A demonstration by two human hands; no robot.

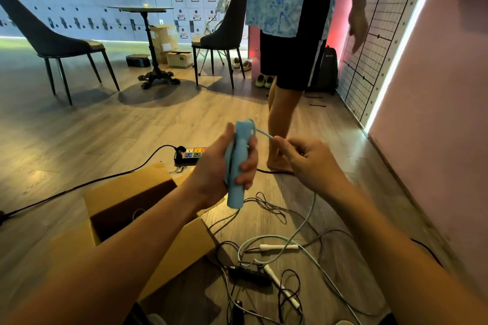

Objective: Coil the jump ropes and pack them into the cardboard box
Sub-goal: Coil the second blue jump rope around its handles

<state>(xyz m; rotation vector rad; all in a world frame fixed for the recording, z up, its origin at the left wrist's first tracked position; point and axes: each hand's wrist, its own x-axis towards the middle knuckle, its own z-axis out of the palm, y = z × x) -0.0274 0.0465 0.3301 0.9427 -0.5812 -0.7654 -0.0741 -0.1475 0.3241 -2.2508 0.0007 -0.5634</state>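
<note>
My left hand (221, 166) grips two light blue jump-rope handles (239, 163) held upright together above the floor. My right hand (309, 161) pinches the thin light blue cord (265, 134) that leaves the handles' top; the cord runs down past my right wrist to loops on the floor (303, 227). An open cardboard box (126, 192) sits on the floor below my left forearm, its inside dark. On the floor lie white-handled ropes (280, 247) and a black-handled rope (248, 274), their cords tangled.
A person stands barefoot (280, 140) just beyond my hands. A power strip (191, 155) with a black cable lies behind the box. Chairs (221, 37), a round pedestal table (150, 34) and small boxes stand further back. A pink wall (435, 140) runs on the right.
</note>
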